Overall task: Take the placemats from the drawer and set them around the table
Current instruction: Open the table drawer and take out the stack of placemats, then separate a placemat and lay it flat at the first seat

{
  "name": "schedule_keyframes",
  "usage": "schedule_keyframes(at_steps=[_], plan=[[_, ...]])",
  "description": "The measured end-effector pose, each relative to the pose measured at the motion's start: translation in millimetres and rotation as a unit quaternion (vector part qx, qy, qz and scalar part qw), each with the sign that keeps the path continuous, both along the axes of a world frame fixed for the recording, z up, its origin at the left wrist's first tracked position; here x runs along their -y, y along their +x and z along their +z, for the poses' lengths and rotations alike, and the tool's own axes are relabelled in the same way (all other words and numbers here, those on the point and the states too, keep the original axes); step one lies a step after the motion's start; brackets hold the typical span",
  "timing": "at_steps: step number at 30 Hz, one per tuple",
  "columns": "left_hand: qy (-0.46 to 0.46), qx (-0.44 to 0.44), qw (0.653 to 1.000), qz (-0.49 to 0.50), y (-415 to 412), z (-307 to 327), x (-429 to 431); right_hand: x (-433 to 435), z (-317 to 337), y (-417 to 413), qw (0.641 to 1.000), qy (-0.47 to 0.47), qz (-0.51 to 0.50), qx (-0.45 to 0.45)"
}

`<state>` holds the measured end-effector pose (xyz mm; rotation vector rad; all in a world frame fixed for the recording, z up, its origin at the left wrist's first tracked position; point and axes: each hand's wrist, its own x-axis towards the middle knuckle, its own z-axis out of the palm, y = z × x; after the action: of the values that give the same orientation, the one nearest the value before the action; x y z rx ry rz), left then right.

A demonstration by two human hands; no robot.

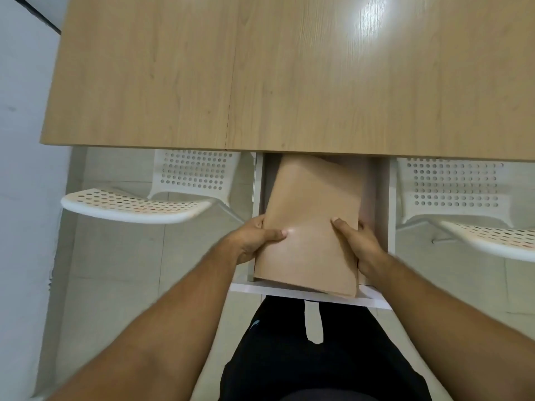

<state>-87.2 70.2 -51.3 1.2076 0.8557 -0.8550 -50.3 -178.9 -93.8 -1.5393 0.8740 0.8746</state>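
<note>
Both hands pinch mats | left hand on left edge, right hand on right edge | mats tilted over open drawer, far end under table edge

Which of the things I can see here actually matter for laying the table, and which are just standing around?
Part of the job:
- placemats, a tan stack gripped at both sides
- left hand and right hand
- drawer, pulled open under the table edge
- table, where the mats will go

Just standing by:
- left chair, white and perforated
- right chair, same kind
</note>
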Motion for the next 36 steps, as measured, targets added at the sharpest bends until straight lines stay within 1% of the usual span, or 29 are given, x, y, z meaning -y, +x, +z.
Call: schedule_keyframes(at_steps=[2, 5, 7, 9, 11, 13, 17, 20, 22, 24, 26, 28, 30, 31, 33, 34, 36], plan=[[-0.048, -0.006, 0.999, -0.021, -6, 3, -14, 2, 16, -4, 0.993, 0.100, -0.051, -0.035], [-0.104, -0.025, 0.992, -0.069, -15, 5, -32, 9, 33, -12, 0.973, 0.215, -0.047, -0.066], [-0.108, -0.032, 0.989, -0.095, -15, 10, -38, 15, 41, -16, 0.962, 0.263, -0.039, -0.063], [-0.096, -0.019, 0.990, -0.101, -8, 21, -38, 21, 49, -14, 0.956, 0.286, -0.040, -0.058], [-0.075, 0.008, 0.994, -0.085, 7, 36, -35, 23, 56, -4, 0.952, 0.297, -0.059, -0.041], [-0.031, 0.042, 0.996, -0.069, 27, 48, -29, 20, 65, 14, 0.952, 0.297, -0.076, -0.010], [0.058, 0.116, 0.990, -0.047, 78, 69, -14, 10, 90, 63, 0.957, 0.253, -0.118, 0.073], [0.074, 0.177, 0.981, 0.003, 115, 84, -3, 12, 104, 98, 0.947, 0.242, -0.170, 0.125], [0.084, 0.224, 0.971, -0.010, 134, 92, 2, 15, 116, 119, 0.936, 0.245, -0.212, 0.140], [0.111, 0.263, 0.957, -0.049, 148, 95, 6, 19, 124, 138, 0.920, 0.247, -0.268, 0.142], [0.137, 0.287, 0.943, -0.094, 161, 89, 8, 22, 127, 154, 0.907, 0.243, -0.324, 0.114], [0.163, 0.308, 0.928, -0.134, 175, 80, 13, 28, 122, 168, 0.904, 0.227, -0.349, 0.100], [0.195, 0.342, 0.912, -0.117, 191, 72, 22, 31, 115, 180, 0.898, 0.225, -0.366, 0.097], [0.230, 0.363, 0.898, -0.099, 202, 68, 27, 31, 110, 186, 0.895, 0.223, -0.373, 0.096], [0.319, 0.401, 0.855, -0.083, 222, 65, 34, 27, 101, 199, 0.896, 0.224, -0.372, 0.097], [0.348, 0.410, 0.840, -0.077, 232, 64, 35, 24, 97, 205, 0.897, 0.224, -0.370, 0.094], [0.357, 0.410, 0.837, -0.067, 253, 64, 35, 18, 88, 216, 0.901, 0.221, -0.361, 0.095]])
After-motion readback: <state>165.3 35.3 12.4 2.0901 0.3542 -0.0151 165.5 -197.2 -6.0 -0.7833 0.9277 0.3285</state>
